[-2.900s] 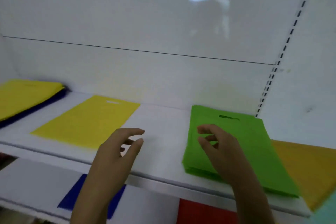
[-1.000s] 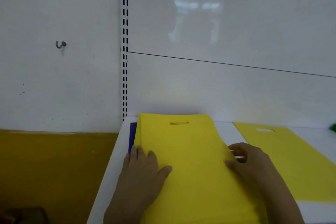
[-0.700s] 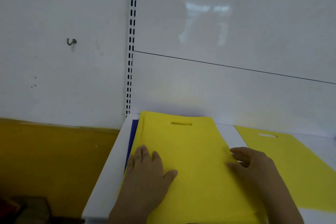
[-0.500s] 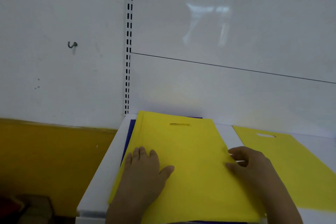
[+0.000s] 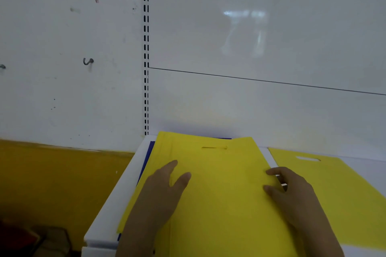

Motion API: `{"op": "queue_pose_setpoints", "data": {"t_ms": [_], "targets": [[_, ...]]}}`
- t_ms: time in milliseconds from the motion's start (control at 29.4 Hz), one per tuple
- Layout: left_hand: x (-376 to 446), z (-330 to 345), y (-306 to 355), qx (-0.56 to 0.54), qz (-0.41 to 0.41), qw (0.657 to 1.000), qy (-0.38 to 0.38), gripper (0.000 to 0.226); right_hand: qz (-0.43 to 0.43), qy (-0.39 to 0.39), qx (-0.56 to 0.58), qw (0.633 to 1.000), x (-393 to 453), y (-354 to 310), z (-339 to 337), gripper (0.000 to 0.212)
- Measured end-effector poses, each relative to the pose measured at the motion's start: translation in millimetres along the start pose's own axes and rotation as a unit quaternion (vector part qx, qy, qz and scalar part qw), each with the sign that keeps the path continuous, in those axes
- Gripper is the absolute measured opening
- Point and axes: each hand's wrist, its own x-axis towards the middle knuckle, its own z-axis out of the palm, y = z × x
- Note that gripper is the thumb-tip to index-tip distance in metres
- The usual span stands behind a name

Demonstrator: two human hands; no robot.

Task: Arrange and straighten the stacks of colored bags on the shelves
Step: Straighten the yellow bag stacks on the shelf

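The left hand's fingers lie straight and flat on the left part of the yellow bag stack, with the thumb spread out to the right on the top bag. The left hand presses down on the stack and grips nothing. The right hand's fingers are curled at the stack's right edge, thumb on top of the top bag and the other fingers bent over the edge, so the right hand seems to pinch that edge; how many bags it takes in cannot be told.

The stack lies at the left end of the white shelf, its handle slot toward the back wall. The upper bags are fanned a little, with several left edges showing. Under the yellow bags dark blue bags peek out along the left side and at the back edge.

Just to the right, a single yellow bag lies flat on the same shelf, its cut-out handle toward the back, apart from the stack by a narrow strip of shelf.

Behind stand the white back panel and a slotted upright. Left of the upright is a stained white wall above a yellow band, with a small hook on it.
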Motion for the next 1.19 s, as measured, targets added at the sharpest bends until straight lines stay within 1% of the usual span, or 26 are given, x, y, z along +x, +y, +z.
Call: {"op": "queue_pose_setpoints", "data": {"t_ms": [68,102,136,204,238,374,443,511,579,681,783,919,1055,1158,1192], "targets": [[3,-2,2,-0.082,0.013,0.996,0.025,0.054,-0.014,0.001,0.018,1.000,0,0,-1,0.032],[3,-4,2,-0.103,0.011,0.994,0.036,0.051,-0.018,-0.005,0.024,1.000,1,0,-1,0.031],[5,-5,0,-0.105,0.006,0.993,0.047,0.050,-0.023,-0.015,0.032,0.999,1,1,-2,0.030],[7,-7,-6,-0.074,-0.007,0.996,0.050,0.048,-0.030,-0.035,0.049,0.998,1,1,-5,0.029],[8,-9,-8,-0.058,-0.011,0.998,0.036,0.049,-0.034,-0.041,0.054,0.997,1,1,-6,0.029],[5,-10,-5,-0.043,0.003,0.996,-0.072,0.052,-0.049,-0.029,0.052,0.997,-1,-3,-5,0.029],[4,-6,-4,-0.034,0.022,0.995,-0.089,0.044,-0.058,-0.030,0.042,0.997,-2,-7,-2,0.027],[3,-2,-4,-0.021,0.032,0.997,-0.068,0.038,-0.060,-0.047,0.025,0.997,-4,-11,-3,0.026],[1,-4,-3,-0.014,0.050,0.998,-0.037,0.043,-0.051,-0.075,0.008,0.996,-7,-13,-7,0.028],[-3,-11,2,-0.026,0.097,0.995,0.010,0.052,-0.016,-0.085,0.000,0.996,-15,-18,-14,0.035],[-7,-11,7,-0.041,0.137,0.989,0.045,0.048,-0.015,-0.048,0.002,0.999,-29,-25,-19,0.041],[-14,-2,23,-0.070,0.190,0.978,0.057,0.043,-0.069,0.051,-0.016,0.996,-49,-33,-36,0.045],[-27,24,50,-0.077,0.217,0.972,0.042,0.043,-0.080,0.119,-0.027,0.989,-67,-14,-68,0.047],[-31,33,67,-0.100,0.226,0.967,0.061,0.042,-0.074,0.148,-0.015,0.986,-68,-4,-84,0.046],[-43,66,89,-0.108,0.237,0.964,0.061,0.042,-0.069,0.167,-0.010,0.983,-82,15,-114,0.046]]}}
